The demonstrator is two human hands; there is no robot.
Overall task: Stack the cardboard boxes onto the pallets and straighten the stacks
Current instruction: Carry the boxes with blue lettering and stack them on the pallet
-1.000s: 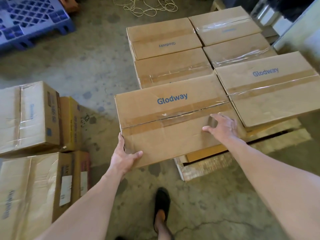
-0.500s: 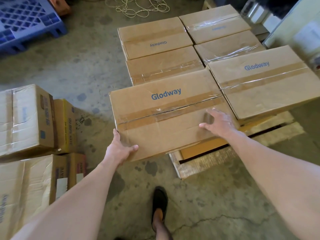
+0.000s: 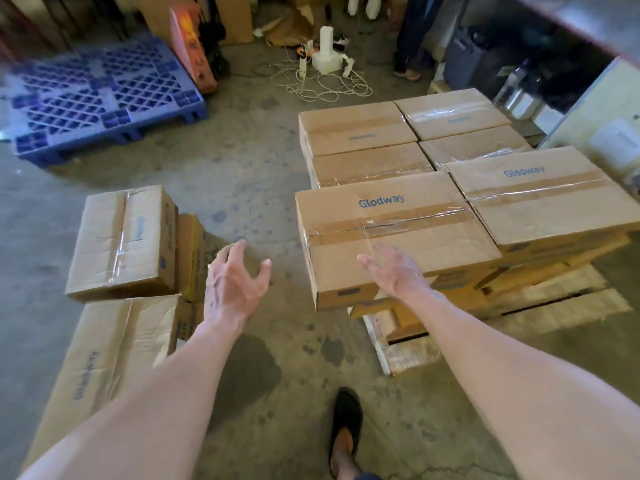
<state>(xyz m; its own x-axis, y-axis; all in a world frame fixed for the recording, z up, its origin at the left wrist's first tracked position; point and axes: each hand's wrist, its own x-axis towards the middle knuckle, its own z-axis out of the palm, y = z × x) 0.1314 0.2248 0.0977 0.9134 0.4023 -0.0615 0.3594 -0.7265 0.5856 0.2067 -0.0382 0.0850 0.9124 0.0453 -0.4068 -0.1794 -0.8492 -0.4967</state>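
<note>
The left hand (image 3: 235, 282) and right hand (image 3: 394, 275) are pulling back, grips apart and empty, having released the brown taped cardboard box (image 3: 391, 233), resting at the near corner of the wooden pallet (image 3: 561, 303); straightening may remain

The wooden pallet (image 3: 571, 299) at lower right is mostly hidden under cardboard boxes; only its near corner and slats show. The rightmost box (image 3: 540, 202) runs off the right edge. At upper left the blue pallet (image 3: 97, 95) is blurred and cut by the left edge. Print on the far box (image 3: 356, 129) is too smeared to read, and so are the side labels of the box at mid left (image 3: 121, 240). A standing person (image 3: 412, 36) at the top is cut off above the legs.
</note>
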